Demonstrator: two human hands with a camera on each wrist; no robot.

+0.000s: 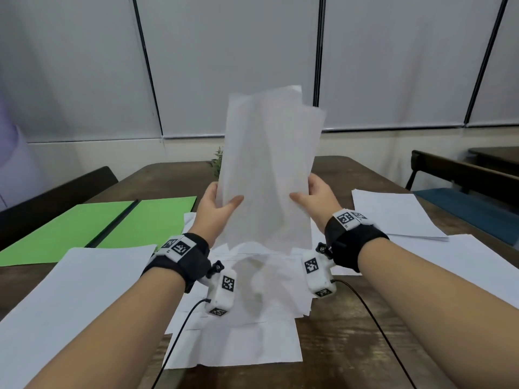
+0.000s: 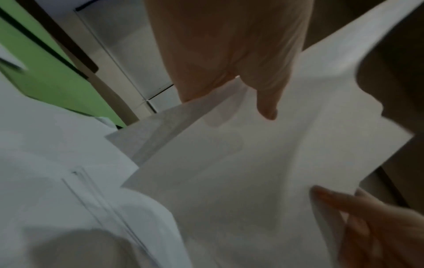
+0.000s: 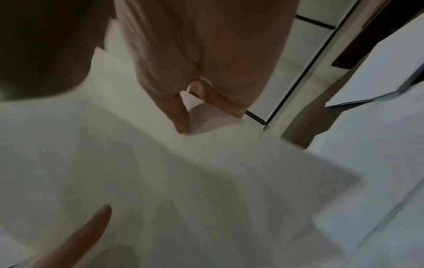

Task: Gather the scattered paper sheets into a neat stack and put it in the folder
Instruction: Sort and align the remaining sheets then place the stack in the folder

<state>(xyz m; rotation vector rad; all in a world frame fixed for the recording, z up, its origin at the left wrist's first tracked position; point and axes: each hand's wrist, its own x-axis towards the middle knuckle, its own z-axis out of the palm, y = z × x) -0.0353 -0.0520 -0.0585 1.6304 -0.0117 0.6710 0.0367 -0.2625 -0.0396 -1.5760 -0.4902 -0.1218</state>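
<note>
Nearest the viewer, loose sheets [image 1: 238, 343] are spread on the wooden worktop [image 1: 351, 332], with further sheets at the left [image 1: 70, 304] and right [image 1: 393, 211]. Above these, a bundle of paper [image 1: 269, 175] is held upright, its lower edge just over the loose sheets and its top edges uneven. The bundle is gripped at its left edge by the left hand [image 1: 216, 206] and at its right edge by the right hand [image 1: 317, 200], thumbs on the near face. Farther left, an open green folder [image 1: 70, 228] lies flat on the worktop. A plant [image 1: 217, 161] is partly hidden behind the bundle.
</note>
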